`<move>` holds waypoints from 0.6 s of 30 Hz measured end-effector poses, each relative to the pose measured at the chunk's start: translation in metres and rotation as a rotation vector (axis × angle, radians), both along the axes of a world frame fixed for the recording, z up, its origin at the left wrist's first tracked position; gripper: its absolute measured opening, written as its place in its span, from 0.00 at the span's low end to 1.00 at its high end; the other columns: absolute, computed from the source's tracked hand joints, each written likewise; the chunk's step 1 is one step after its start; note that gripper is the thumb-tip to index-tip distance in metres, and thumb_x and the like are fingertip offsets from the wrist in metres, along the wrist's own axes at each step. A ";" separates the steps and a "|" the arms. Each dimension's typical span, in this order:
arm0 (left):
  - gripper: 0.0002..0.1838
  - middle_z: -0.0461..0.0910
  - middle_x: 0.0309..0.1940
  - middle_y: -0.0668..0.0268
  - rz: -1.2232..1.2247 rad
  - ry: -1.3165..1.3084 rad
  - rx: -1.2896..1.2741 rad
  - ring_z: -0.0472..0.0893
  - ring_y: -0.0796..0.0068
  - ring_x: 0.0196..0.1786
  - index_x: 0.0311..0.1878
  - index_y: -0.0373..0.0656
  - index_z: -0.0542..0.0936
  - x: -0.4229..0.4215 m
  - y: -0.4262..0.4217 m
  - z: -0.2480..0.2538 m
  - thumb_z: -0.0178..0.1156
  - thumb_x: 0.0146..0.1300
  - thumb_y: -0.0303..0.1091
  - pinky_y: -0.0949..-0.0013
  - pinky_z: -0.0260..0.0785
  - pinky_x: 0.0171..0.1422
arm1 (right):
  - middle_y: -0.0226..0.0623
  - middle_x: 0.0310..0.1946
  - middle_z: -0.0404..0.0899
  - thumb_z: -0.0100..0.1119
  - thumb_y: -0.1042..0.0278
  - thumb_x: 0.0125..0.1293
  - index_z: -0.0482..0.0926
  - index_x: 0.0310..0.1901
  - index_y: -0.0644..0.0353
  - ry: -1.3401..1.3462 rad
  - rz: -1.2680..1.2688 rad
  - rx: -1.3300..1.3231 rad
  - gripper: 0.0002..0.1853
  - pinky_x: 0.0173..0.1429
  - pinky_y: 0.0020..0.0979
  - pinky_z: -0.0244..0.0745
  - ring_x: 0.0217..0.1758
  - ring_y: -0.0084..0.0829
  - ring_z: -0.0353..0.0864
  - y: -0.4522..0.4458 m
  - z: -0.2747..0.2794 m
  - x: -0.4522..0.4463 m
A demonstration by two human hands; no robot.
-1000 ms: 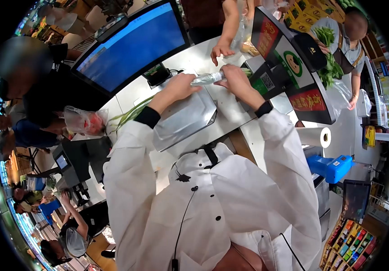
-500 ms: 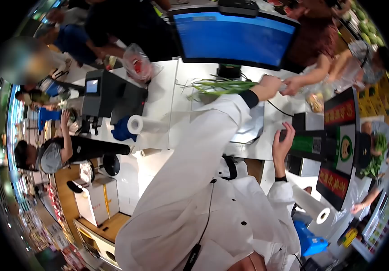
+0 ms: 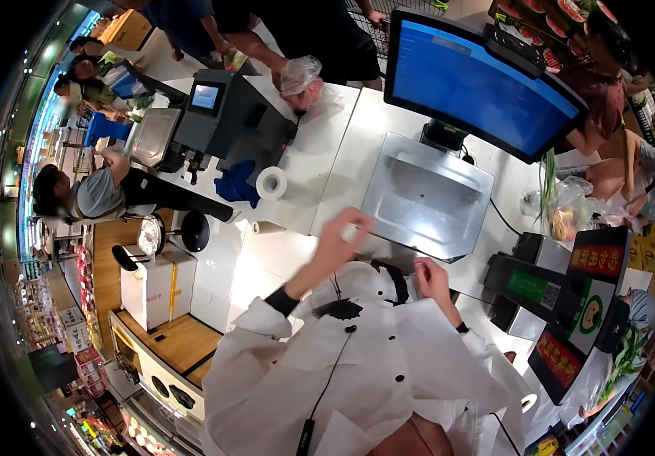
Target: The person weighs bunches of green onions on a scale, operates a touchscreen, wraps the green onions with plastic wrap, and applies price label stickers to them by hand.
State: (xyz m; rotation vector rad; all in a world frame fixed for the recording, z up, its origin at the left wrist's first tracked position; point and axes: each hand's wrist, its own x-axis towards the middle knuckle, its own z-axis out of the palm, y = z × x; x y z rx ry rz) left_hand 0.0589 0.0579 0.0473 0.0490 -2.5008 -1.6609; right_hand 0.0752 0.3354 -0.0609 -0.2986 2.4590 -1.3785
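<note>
My left hand [image 3: 335, 247] is raised over the near edge of the counter, its fingers loosely curled with a gap inside the thumb, and nothing shows in it. Close to my shirt front, my right hand [image 3: 432, 281] has its fingers folded in, and no object is visible there. Just beyond both hands lies the bare metal scale tray [image 3: 426, 197]. A large monitor [image 3: 479, 83] with a blue screen stands behind the tray. Green onions [image 3: 548, 182] are at the right end of the counter, beside clear plastic bags of produce [image 3: 567, 209] near another person.
A second scale [image 3: 232, 118] is at the left, by a plastic bag roll [image 3: 272, 183] and a blue bag [image 3: 237, 184]. A person's hand touches a plastic bag of red produce [image 3: 302, 87]. A sign display [image 3: 582, 311] rises at the right.
My left hand has drawn back from another person's hand, and my right hand has moved toward my body. The green onions have gone from the scale area to the right. My view has shifted.
</note>
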 end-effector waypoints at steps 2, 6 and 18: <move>0.09 0.82 0.41 0.64 0.186 -0.005 -0.045 0.82 0.74 0.42 0.47 0.38 0.81 -0.006 -0.061 -0.012 0.64 0.64 0.28 0.71 0.73 0.51 | 0.44 0.37 0.82 0.58 0.70 0.67 0.79 0.49 0.59 -0.059 0.056 0.005 0.10 0.36 0.32 0.76 0.32 0.36 0.81 -0.041 0.015 -0.015; 0.19 0.80 0.47 0.60 0.278 -0.060 0.048 0.81 0.71 0.50 0.56 0.36 0.74 -0.040 -0.134 0.012 0.65 0.63 0.29 0.68 0.74 0.54 | 0.49 0.58 0.72 0.62 0.71 0.64 0.73 0.57 0.62 0.144 0.077 -0.239 0.20 0.44 0.35 0.79 0.51 0.44 0.79 -0.127 0.023 -0.085; 0.33 0.62 0.71 0.57 0.197 -0.499 0.902 0.63 0.61 0.73 0.75 0.39 0.55 -0.078 -0.055 -0.082 0.48 0.75 0.48 0.52 0.61 0.74 | 0.44 0.67 0.68 0.41 0.52 0.79 0.68 0.68 0.60 0.012 -0.537 -0.394 0.25 0.70 0.31 0.62 0.69 0.35 0.68 -0.097 0.013 -0.133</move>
